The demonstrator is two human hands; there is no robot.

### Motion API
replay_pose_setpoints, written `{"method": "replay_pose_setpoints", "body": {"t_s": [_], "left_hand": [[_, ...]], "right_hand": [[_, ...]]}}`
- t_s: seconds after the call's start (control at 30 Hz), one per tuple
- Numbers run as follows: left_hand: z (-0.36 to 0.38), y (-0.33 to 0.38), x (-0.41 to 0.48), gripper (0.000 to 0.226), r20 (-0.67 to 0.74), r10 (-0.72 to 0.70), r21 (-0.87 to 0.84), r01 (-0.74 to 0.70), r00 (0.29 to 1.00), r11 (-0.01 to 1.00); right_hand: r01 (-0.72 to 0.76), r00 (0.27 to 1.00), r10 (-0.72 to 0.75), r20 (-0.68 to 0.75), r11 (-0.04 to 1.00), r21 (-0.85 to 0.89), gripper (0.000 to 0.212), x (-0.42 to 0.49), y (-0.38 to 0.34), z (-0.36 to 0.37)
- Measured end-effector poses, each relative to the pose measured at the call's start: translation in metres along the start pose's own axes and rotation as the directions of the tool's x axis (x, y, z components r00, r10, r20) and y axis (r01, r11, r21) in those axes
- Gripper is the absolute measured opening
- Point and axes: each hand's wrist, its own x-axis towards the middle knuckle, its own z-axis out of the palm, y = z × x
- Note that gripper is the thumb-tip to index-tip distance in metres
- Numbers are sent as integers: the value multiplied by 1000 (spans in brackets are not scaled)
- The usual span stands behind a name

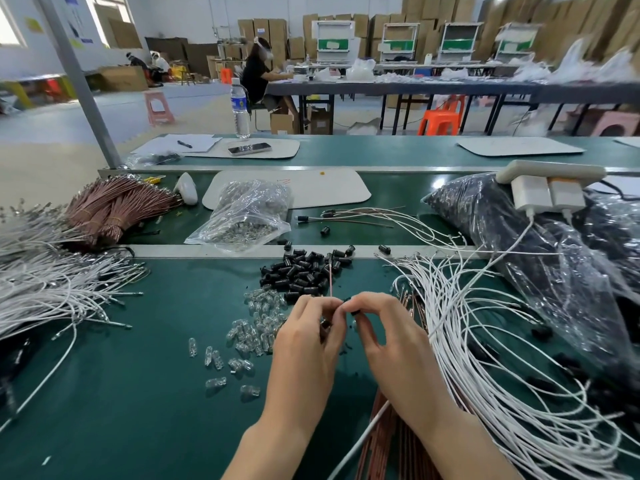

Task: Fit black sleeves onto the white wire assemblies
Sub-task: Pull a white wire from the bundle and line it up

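Though illegible, bottle label beyond sleeves.

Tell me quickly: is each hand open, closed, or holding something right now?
Left hand: closed, fingers pinching a thin brown wire.
Right hand: closed, fingers pinching a small black sleeve.

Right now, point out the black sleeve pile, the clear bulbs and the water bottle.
black sleeve pile (302, 275): head view, middle of heap.
clear bulbs (257, 322): head view, cluster centre.
water bottle (239, 102): head view, label.
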Motion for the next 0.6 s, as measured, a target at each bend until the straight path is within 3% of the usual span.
{"method": "replay_pose_setpoints", "body": {"t_s": [0.23, 0.47, 0.6], "left_hand": [[-2, -3, 5, 11, -7, -20, -32, 20, 1000, 999], [-2, -3, 3, 16, -14, -49, -85, 48, 999, 995], [0, -3, 4, 18, -28, -100, -144, 95, 995, 985]], "right_hand": [[110, 992, -106, 63, 992, -60, 34, 5, -3, -2], [49, 999, -48, 22, 998, -37, 34, -2, -7, 2], [-58, 998, 59, -4, 996, 70, 33, -3, -6, 3]]}}
